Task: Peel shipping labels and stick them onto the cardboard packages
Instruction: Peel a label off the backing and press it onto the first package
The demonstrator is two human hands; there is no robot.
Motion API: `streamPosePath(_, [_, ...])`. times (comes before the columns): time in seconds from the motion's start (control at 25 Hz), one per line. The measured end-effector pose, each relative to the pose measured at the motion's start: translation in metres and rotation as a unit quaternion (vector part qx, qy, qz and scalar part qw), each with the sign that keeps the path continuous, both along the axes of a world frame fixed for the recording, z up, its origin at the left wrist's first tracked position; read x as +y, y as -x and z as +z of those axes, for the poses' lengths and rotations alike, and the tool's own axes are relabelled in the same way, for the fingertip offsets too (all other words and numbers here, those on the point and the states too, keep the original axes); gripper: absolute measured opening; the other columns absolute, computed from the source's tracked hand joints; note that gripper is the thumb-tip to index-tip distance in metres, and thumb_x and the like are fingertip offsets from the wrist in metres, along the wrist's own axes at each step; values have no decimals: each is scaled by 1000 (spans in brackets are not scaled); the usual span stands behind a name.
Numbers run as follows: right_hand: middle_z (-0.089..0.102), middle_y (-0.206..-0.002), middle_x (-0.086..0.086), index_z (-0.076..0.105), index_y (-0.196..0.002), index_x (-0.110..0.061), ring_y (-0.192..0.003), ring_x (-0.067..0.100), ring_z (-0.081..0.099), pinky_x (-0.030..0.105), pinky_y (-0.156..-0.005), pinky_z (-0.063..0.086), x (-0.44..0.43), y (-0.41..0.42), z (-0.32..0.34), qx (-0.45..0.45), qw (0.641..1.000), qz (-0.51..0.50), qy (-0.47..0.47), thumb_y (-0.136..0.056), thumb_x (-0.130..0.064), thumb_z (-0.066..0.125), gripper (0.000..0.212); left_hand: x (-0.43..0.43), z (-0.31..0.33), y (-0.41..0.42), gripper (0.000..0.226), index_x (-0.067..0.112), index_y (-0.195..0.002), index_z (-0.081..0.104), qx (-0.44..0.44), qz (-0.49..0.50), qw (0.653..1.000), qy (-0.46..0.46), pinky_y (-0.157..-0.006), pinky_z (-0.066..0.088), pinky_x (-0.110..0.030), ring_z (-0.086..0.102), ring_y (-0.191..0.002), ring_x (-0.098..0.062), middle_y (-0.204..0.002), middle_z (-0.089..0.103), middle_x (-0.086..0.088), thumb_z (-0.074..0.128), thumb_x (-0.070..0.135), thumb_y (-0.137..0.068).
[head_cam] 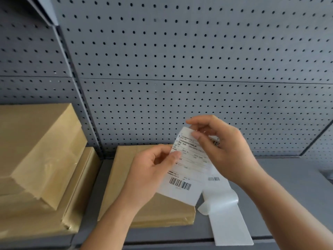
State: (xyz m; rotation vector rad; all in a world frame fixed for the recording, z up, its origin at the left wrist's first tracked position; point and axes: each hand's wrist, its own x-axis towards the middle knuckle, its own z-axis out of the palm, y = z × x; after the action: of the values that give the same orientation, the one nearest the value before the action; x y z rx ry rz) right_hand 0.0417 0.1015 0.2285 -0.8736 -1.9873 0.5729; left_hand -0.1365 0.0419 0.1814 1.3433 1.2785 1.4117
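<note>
A white shipping label (187,170) with barcodes is held up over a flat brown cardboard package (126,177) on the grey shelf. My left hand (153,170) pinches the label's left edge. My right hand (221,150) pinches its top corner between thumb and fingers. From behind the label a long white backing strip (227,213) hangs down, curls, and lies on the shelf toward its front edge.
Two more brown-wrapped packages (39,159) are stacked at the left, the upper one tilted. A grey pegboard wall (198,60) stands behind. The grey shelf surface (288,177) runs to the right, and its front edge lies just below my arms.
</note>
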Motion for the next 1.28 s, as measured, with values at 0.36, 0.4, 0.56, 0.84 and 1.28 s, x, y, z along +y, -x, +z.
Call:
streamPosePath(0.36, [77, -104, 7, 67, -113, -7, -98, 26, 73, 40, -90, 59, 22, 49, -73, 147, 867, 20, 476, -101, -24, 55, 24, 10, -38, 56, 17, 14, -98, 79, -67, 112, 986, 105, -82, 61, -40, 78, -90, -17, -95, 82, 0, 67, 26, -97])
streamPosePath(0.4, [78, -103, 10, 67, -109, -3, -98, 28, 73, 41, -90, 59, 22, 53, -81, 159, 856, 25, 492, -101, -21, 55, 23, 12, -42, 59, 18, 14, -98, 79, -63, 111, 985, 119, -80, 61, -38, 78, -90, -16, -94, 82, 1, 66, 26, -98])
streamPosePath(0.56, [79, -97, 8, 70, -101, -1, -93, 27, 75, 40, -85, 61, 27, 66, -102, 124, 876, -24, 465, -99, -15, 60, 17, 17, -60, 71, 23, 14, -95, 79, 4, 100, 978, 181, -81, 63, -41, 77, -89, -14, -90, 82, 5, 61, 28, -101])
streamPosePath(0.84, [73, -77, -5, 72, -88, -23, -63, 8, 66, 20, -53, 51, 34, 84, -123, -78, 931, -106, 342, -94, -23, 65, 10, 28, -78, 84, 27, 12, -96, 80, 255, 124, 943, 173, -77, 61, -30, 70, -76, -2, -87, 79, 10, 61, 30, -101])
streamPosePath(1.28, [59, -72, -5, 54, -119, -20, -65, 7, 57, 24, -53, 43, 38, 95, -130, -175, 940, -140, 259, -91, -22, 66, 30, 48, -82, 81, 25, 16, -116, 56, 361, 149, 890, 234, -45, 33, -16, 52, -66, -1, -84, 57, 9, 68, 26, -97])
